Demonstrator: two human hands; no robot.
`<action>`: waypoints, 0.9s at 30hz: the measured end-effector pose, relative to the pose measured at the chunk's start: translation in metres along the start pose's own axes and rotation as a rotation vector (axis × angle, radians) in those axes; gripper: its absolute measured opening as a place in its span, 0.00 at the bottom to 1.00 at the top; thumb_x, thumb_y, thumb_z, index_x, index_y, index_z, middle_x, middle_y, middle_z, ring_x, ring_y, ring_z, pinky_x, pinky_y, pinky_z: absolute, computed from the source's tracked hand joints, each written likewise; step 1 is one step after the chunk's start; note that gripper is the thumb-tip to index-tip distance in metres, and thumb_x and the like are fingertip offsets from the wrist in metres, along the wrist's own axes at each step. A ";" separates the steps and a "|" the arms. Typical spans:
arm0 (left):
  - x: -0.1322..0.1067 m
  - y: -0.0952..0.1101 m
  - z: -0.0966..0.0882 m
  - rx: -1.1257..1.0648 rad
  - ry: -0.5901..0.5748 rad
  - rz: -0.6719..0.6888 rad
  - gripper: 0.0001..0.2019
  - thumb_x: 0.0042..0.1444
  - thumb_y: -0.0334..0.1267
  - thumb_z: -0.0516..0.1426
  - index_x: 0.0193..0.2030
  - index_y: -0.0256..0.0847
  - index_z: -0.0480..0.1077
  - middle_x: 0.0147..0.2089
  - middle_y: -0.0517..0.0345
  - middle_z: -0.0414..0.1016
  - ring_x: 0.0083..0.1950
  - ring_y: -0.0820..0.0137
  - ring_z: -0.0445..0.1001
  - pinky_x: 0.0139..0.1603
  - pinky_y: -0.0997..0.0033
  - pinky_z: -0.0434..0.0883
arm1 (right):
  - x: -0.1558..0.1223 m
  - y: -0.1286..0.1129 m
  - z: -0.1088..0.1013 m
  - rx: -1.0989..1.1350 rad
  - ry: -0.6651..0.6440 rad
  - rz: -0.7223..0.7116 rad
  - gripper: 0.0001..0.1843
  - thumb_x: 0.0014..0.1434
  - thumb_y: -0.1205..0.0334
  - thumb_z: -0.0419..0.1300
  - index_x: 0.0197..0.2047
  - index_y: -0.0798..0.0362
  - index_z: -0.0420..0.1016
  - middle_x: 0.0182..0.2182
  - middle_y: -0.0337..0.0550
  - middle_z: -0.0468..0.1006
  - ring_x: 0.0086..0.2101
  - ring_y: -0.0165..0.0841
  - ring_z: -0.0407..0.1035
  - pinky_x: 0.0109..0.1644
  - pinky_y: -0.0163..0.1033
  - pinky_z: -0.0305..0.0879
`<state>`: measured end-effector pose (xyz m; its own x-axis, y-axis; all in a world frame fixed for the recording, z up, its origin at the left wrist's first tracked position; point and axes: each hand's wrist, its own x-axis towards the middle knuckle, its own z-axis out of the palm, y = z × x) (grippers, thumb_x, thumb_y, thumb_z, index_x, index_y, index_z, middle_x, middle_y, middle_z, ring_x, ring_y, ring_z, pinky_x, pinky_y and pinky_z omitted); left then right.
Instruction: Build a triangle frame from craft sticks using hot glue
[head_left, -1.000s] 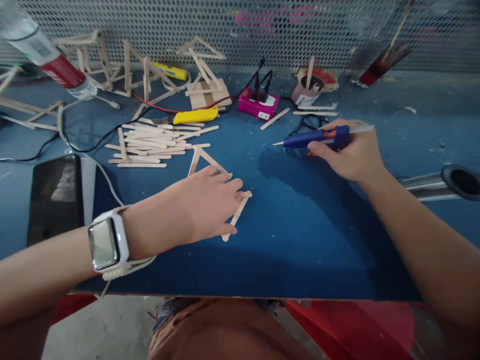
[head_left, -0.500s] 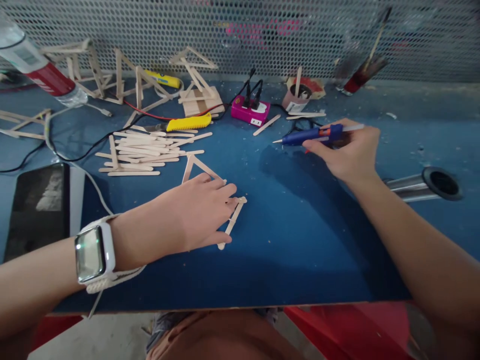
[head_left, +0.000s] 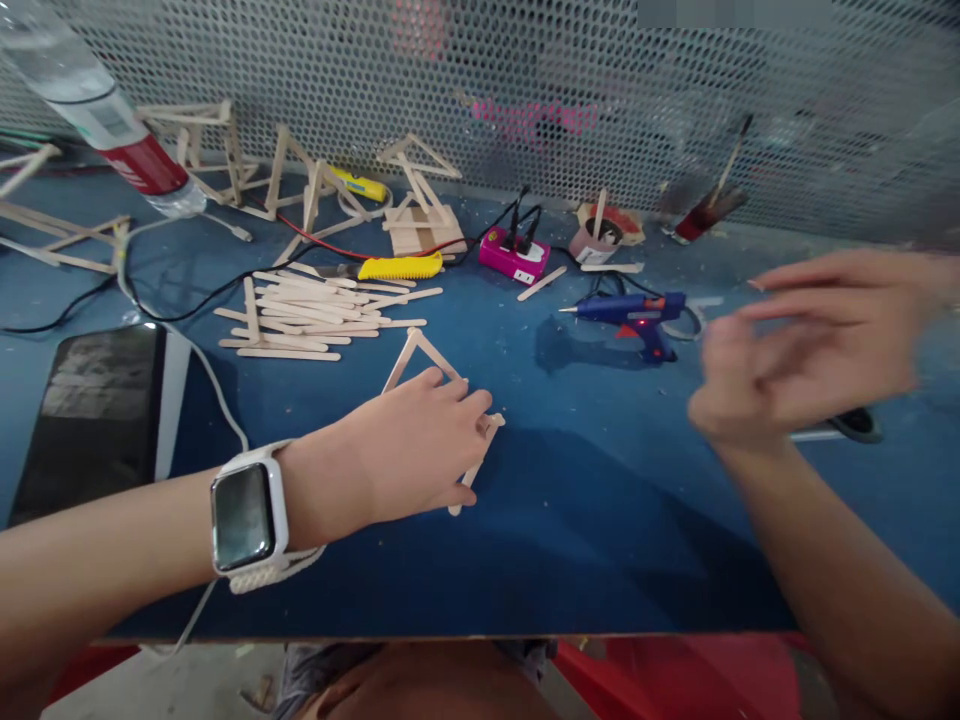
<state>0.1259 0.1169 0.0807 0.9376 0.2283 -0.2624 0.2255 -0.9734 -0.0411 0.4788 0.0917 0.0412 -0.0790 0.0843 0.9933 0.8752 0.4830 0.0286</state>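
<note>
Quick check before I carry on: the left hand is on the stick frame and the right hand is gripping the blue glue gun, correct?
Not quite: the right hand isn't gripping the blue glue gun. The head view shows them apart. The left hand is on the stick frame, as you say.

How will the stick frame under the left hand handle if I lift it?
The stick frame looks light, judging by its thin wooden strips. Its straight bars should stay fairly stiff, though the narrow overlapped corners might give if twisted.

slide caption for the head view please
Left hand on a craft-stick frame, right hand near a blue glue gun, loose sticks piled beyond.
</note>
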 end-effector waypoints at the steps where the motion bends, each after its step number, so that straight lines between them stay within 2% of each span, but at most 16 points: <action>1: 0.000 0.000 0.001 -0.007 0.005 0.001 0.34 0.75 0.63 0.74 0.75 0.39 0.85 0.70 0.41 0.89 0.67 0.47 0.89 0.62 0.52 0.77 | 0.004 -0.024 0.004 0.063 -0.208 0.103 0.08 0.72 0.54 0.74 0.43 0.46 0.83 0.38 0.44 0.88 0.42 0.45 0.85 0.54 0.57 0.75; 2: 0.000 0.000 0.001 -0.016 0.012 0.001 0.35 0.75 0.63 0.74 0.76 0.39 0.85 0.70 0.41 0.89 0.67 0.47 0.89 0.62 0.51 0.77 | 0.006 -0.047 0.009 0.171 -0.471 0.198 0.03 0.74 0.60 0.71 0.46 0.45 0.82 0.43 0.46 0.90 0.45 0.45 0.86 0.53 0.56 0.77; 4: 0.000 0.000 0.001 -0.031 0.020 -0.013 0.36 0.74 0.64 0.75 0.75 0.38 0.85 0.69 0.41 0.89 0.68 0.45 0.89 0.62 0.50 0.78 | 0.002 -0.081 0.017 0.281 -0.688 0.203 0.02 0.73 0.63 0.69 0.48 0.45 0.82 0.45 0.43 0.90 0.44 0.41 0.86 0.51 0.52 0.81; 5: 0.001 0.000 0.000 -0.037 0.013 -0.022 0.35 0.74 0.65 0.75 0.73 0.38 0.86 0.68 0.41 0.89 0.68 0.45 0.88 0.63 0.49 0.78 | -0.003 -0.091 0.020 0.363 -0.772 0.201 0.04 0.73 0.64 0.68 0.49 0.45 0.82 0.45 0.43 0.89 0.44 0.41 0.85 0.51 0.52 0.82; 7: 0.002 0.001 -0.003 -0.048 -0.028 -0.033 0.35 0.74 0.65 0.75 0.73 0.37 0.86 0.67 0.41 0.89 0.69 0.43 0.88 0.63 0.48 0.78 | -0.014 -0.096 0.022 0.439 -0.797 0.187 0.05 0.73 0.66 0.68 0.50 0.46 0.82 0.46 0.43 0.89 0.44 0.40 0.83 0.53 0.53 0.82; 11: 0.003 0.003 -0.003 -0.069 -0.087 -0.041 0.36 0.74 0.63 0.75 0.74 0.36 0.85 0.65 0.41 0.89 0.69 0.43 0.88 0.64 0.47 0.78 | -0.032 -0.081 0.015 0.465 -0.781 0.136 0.08 0.73 0.67 0.71 0.52 0.46 0.82 0.46 0.44 0.90 0.45 0.42 0.82 0.52 0.54 0.81; 13: 0.001 0.002 0.003 -0.077 -0.039 -0.025 0.33 0.74 0.64 0.75 0.69 0.37 0.87 0.62 0.43 0.89 0.65 0.45 0.88 0.63 0.47 0.78 | -0.036 -0.076 0.011 0.482 -0.799 0.114 0.10 0.72 0.66 0.73 0.53 0.46 0.82 0.46 0.43 0.90 0.45 0.43 0.83 0.51 0.54 0.81; 15: -0.003 0.000 0.012 -0.071 0.082 0.006 0.32 0.74 0.66 0.73 0.66 0.38 0.88 0.59 0.45 0.89 0.60 0.48 0.88 0.61 0.48 0.78 | -0.036 -0.076 0.010 0.507 -0.813 0.120 0.10 0.72 0.66 0.75 0.54 0.46 0.83 0.46 0.44 0.90 0.44 0.42 0.83 0.51 0.53 0.81; 18: -0.009 -0.002 0.025 -0.045 0.241 0.028 0.32 0.76 0.67 0.71 0.66 0.38 0.88 0.58 0.46 0.89 0.61 0.49 0.87 0.62 0.49 0.77 | -0.035 -0.080 0.011 0.511 -0.842 0.110 0.11 0.72 0.67 0.76 0.53 0.46 0.85 0.46 0.44 0.91 0.45 0.42 0.83 0.50 0.53 0.82; 20: -0.012 -0.002 0.027 -0.033 0.258 0.027 0.30 0.77 0.66 0.70 0.65 0.39 0.89 0.59 0.45 0.89 0.64 0.48 0.86 0.63 0.49 0.77 | -0.034 -0.082 0.011 0.485 -0.855 0.078 0.11 0.72 0.68 0.77 0.53 0.46 0.85 0.45 0.44 0.91 0.46 0.43 0.83 0.50 0.53 0.83; 23: -0.012 -0.001 0.024 -0.011 0.223 0.035 0.29 0.79 0.64 0.69 0.67 0.39 0.88 0.60 0.44 0.89 0.69 0.46 0.85 0.65 0.48 0.78 | -0.035 -0.084 0.011 0.452 -0.860 0.071 0.09 0.76 0.70 0.75 0.54 0.46 0.86 0.44 0.43 0.91 0.43 0.41 0.82 0.48 0.51 0.83; 27: -0.013 -0.001 0.021 -0.017 0.192 0.045 0.28 0.81 0.63 0.66 0.69 0.41 0.87 0.66 0.43 0.89 0.71 0.44 0.84 0.67 0.46 0.79 | -0.037 -0.083 0.012 0.451 -0.876 0.094 0.08 0.79 0.71 0.72 0.55 0.48 0.87 0.42 0.43 0.89 0.39 0.37 0.80 0.45 0.48 0.82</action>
<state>0.1081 0.1140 0.0642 0.9798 0.1855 -0.0749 0.1847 -0.9827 -0.0165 0.4033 0.0585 0.0006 -0.5031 0.6662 0.5505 0.6463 0.7129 -0.2721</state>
